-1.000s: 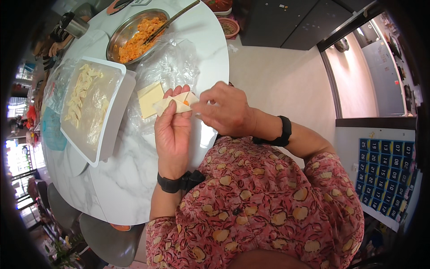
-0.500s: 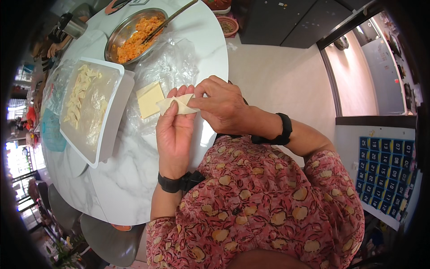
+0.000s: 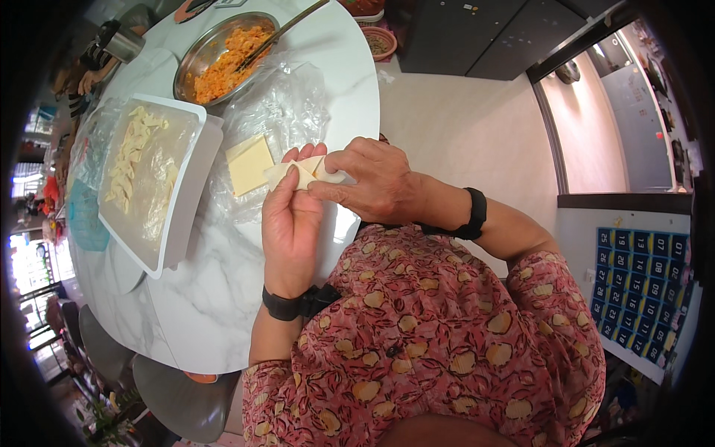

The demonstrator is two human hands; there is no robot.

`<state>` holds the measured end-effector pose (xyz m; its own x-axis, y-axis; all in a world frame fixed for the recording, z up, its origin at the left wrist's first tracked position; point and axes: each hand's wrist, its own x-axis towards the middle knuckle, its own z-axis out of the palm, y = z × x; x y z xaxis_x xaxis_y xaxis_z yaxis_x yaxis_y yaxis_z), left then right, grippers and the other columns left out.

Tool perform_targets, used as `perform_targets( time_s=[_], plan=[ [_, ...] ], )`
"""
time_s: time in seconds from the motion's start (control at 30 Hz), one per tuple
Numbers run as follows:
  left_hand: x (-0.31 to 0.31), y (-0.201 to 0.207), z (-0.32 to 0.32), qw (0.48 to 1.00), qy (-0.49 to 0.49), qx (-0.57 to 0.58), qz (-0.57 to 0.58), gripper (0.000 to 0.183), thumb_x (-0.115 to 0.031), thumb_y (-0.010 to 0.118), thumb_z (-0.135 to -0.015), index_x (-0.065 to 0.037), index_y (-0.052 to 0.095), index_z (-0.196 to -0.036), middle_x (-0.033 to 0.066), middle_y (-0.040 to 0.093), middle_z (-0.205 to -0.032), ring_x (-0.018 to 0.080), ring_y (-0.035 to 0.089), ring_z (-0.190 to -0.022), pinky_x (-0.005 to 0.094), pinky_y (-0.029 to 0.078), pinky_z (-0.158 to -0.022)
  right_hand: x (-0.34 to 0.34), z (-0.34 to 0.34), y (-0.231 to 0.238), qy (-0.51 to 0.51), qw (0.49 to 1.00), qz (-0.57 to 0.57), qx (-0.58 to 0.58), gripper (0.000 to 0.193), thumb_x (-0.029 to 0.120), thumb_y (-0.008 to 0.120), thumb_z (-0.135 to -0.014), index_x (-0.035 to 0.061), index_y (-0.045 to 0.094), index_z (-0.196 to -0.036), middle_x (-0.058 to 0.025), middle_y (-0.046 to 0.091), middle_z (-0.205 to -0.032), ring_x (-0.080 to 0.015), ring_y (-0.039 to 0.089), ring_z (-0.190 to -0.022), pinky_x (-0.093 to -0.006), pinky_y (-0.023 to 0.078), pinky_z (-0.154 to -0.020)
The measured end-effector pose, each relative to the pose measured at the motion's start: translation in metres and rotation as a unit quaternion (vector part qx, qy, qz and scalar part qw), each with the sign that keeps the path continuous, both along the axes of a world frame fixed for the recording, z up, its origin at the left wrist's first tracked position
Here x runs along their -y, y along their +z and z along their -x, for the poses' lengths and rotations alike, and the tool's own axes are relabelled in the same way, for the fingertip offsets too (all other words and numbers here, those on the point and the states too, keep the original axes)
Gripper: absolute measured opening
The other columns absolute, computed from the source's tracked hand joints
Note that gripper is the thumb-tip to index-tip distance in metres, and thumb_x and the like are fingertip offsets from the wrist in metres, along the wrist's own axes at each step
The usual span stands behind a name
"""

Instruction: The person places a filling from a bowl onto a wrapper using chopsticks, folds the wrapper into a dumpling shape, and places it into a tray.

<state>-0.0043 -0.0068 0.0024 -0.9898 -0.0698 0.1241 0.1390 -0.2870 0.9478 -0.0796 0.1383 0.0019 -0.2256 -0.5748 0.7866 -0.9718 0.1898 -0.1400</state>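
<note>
Near the table's edge my left hand (image 3: 293,223) holds a folded wonton (image 3: 305,173), its thumb pressed on top and its fingers beneath. Thumb and forefinger of my right hand (image 3: 372,177) pinch the other end of the same wonton. A little orange filling shows at the fold. Just left of the wonton lies a stack of square yellow wrappers (image 3: 250,165) on a clear plastic bag (image 3: 287,100). Beyond it stands a metal bowl (image 3: 182,88) of orange filling (image 3: 231,63), with chopsticks (image 3: 287,28) resting in it.
A white tray (image 3: 195,179) with several folded wontons (image 3: 134,153) stands on the round marble table (image 3: 216,298) at the left. Grey chairs (image 3: 182,398) are tucked along its near left edge. At the far left another person's hand (image 3: 91,80) is partly visible.
My right hand has shifted slightly right and its thumb and forefinger have spread to grip the wonton's right end. My left hand stays nearly in place.
</note>
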Motion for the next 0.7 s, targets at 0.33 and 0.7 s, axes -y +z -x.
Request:
perform_targets(
  time_s=[0.33, 0.7],
  plan=[
    [-0.006, 0.001, 0.002, 0.991, 0.026, 0.027, -0.127, 0.037, -0.002, 0.036, -0.092, 0.009, 0.03, -0.127, 0.0202, 0.038, -0.129, 0.027, 0.039, -0.122, 0.0343, 0.035, -0.1, 0.007, 0.001, -0.004, 0.001, 0.988, 0.051, 0.146, 0.015, 0.001, 0.064, -0.063, 0.0047, 0.061, -0.077, -0.005, 0.056, -0.079, -0.0192, 0.05, -0.064, -0.0288, 0.041, -0.055],
    [-0.005, 0.0, 0.009, 0.935, 0.087, 0.099, -0.328, 0.036, 0.002, 0.049, -0.087, 0.008, 0.038, -0.121, 0.02, 0.046, -0.121, 0.0269, 0.045, -0.115, 0.0358, 0.037, -0.101, 0.014, 0.004, -0.007, -0.003, 0.947, 0.108, 0.302, 0.005, 0.006, 0.063, -0.067, 0.0047, 0.06, -0.071, -0.0074, 0.06, -0.076, -0.0213, 0.06, -0.065, -0.0297, 0.047, -0.055]
  ],
)
